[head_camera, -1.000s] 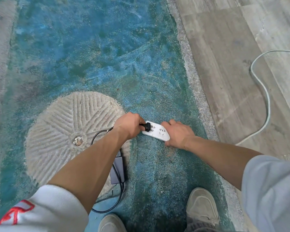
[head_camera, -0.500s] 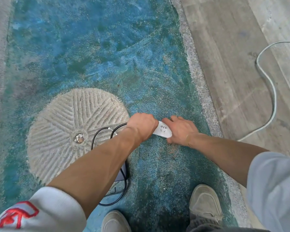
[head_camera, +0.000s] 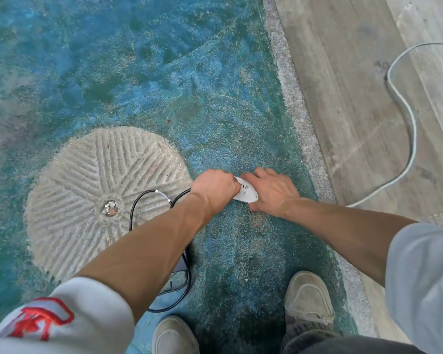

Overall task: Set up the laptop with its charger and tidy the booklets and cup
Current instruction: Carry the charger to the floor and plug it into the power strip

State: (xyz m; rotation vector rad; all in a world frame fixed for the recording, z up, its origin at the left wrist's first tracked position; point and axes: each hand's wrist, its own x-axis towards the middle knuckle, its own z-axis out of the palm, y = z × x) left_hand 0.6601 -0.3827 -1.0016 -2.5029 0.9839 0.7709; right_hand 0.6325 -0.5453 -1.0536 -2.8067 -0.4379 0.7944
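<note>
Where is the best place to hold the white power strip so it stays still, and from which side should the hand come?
Probably the near end of the white power strip, from its right long side, as the right hand does. The strip lies flat and narrow on the floor; its far sockets lie under the left hand, so that end should stay free.

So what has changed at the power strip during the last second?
The left hand moved right over the white power strip, so the black plug seen earlier is now hidden under it. The right hand stays pressed on the strip. The black charger cable still loops over the round stone.
</note>
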